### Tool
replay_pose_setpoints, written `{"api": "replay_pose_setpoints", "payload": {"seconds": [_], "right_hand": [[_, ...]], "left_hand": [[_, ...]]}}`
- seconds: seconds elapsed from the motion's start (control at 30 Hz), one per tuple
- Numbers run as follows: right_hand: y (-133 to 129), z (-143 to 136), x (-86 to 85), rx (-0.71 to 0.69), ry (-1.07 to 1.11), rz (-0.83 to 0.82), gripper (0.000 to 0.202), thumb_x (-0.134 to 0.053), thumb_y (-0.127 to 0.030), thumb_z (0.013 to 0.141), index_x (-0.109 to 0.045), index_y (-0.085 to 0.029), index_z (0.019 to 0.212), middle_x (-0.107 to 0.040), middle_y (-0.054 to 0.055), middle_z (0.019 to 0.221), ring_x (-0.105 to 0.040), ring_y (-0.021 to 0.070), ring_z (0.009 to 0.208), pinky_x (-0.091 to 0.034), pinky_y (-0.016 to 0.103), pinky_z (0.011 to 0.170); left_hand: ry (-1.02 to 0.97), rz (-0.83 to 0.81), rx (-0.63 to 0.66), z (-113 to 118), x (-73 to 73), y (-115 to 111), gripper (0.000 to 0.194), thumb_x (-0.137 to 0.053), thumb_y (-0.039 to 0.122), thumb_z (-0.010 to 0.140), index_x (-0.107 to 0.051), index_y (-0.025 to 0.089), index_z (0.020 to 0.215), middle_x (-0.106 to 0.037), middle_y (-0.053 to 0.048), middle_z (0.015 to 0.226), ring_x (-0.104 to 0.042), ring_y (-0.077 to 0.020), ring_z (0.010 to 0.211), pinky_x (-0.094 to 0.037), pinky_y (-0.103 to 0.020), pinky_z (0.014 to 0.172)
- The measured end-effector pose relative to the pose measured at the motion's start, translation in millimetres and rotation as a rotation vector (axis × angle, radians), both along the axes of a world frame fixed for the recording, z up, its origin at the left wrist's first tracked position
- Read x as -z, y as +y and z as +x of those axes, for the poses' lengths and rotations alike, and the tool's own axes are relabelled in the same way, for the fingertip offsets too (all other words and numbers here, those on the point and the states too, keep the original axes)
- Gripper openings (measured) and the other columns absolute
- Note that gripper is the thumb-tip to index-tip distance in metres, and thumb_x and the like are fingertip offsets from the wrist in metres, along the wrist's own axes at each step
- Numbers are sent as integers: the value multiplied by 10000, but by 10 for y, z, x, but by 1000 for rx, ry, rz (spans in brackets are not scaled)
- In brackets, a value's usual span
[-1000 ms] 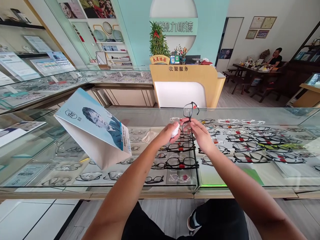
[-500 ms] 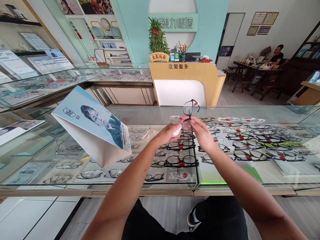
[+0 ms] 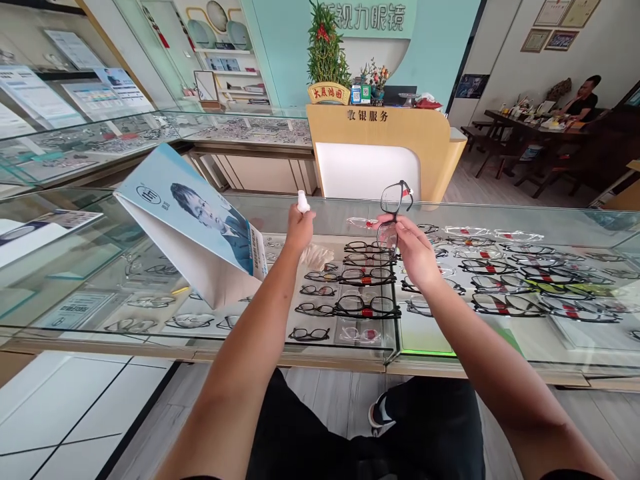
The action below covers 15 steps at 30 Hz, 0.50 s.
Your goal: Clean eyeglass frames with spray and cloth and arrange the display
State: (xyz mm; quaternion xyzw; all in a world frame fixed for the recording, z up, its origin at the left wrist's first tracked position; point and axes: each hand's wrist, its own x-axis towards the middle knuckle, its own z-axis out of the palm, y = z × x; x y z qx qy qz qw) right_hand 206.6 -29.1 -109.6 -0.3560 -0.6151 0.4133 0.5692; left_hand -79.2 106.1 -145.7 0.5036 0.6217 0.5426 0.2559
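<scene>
My left hand point(image 3: 301, 227) is closed round a small white bottle point(image 3: 303, 201), whose top sticks up above the fingers. To the right, my right hand point(image 3: 413, 250) pinches a pair of black-framed eyeglasses point(image 3: 395, 205), held upright on end above the counter, with a red mark near one lens. Below my left hand lies a pale crumpled cloth point(image 3: 317, 255). Several rows of eyeglasses point(image 3: 367, 275), many with red tags, lie beneath both hands at the glass display counter point(image 3: 200, 341).
A blue folded sign point(image 3: 200, 220) with a portrait stands on the counter at the left. Beyond are a wooden cashier desk point(image 3: 380, 127) and a plant point(image 3: 327, 50). A person point(image 3: 585, 100) sits at a dark table point(image 3: 525, 123) at the far right.
My left hand has moved left and up, away from the eyeglasses, with the white bottle. My right hand still holds the eyeglasses. The view has shifted slightly.
</scene>
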Motion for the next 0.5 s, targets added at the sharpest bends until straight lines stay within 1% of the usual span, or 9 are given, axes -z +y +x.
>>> {"api": "replay_pose_setpoints", "payload": {"seconds": [0.07, 0.13, 0.2, 0.4, 0.5], "right_hand": [[1, 0, 0, -9, 14, 4, 482, -589, -715, 1078, -810, -313, 1224, -831, 78, 1264, -728, 292, 1022, -612, 460, 930], [3, -1, 1, -19, 24, 9, 466, -597, -703, 1080, -814, -312, 1213, -833, 74, 1248, -725, 286, 1008, -606, 456, 927], [8, -2, 4, -23, 19, 13, 463, -594, -698, 1083, -815, -310, 1207, -833, 74, 1241, -724, 284, 1000, -601, 453, 924], [28, -1, 27, -2, -18, 15, 511, -562, -716, 1090, -810, -286, 1210, -834, 71, 1268, -722, 276, 992, -608, 437, 899], [27, 0, 30, 2, -37, 14, 525, -544, -743, 1088, -798, -296, 1192, -825, 79, 1274, -716, 285, 990, -599, 443, 903]], "left_hand": [[35, -23, -91, -94, 60, 58, 196, -629, 189, 934, -575, 243, 1114, -709, -119, 1186, -723, -301, 1110, -588, -445, 1003], [72, -42, -167, -170, 109, 82, 212, -643, 163, 939, -570, 237, 1123, -703, -167, 1276, -714, -346, 1240, -566, -491, 1116], [105, -65, -217, -230, 147, 78, 215, -662, 156, 944, -577, 236, 1125, -714, -190, 1286, -706, -386, 1299, -546, -532, 1174], [181, -112, -282, -334, 227, 64, 249, -672, 108, 922, -610, 229, 1130, -760, -196, 1221, -728, -443, 1311, -551, -591, 1189], [214, -110, -282, -348, 263, 79, 296, -686, 103, 922, -627, 211, 1192, -764, -208, 1239, -738, -451, 1309, -562, -608, 1181]]}}
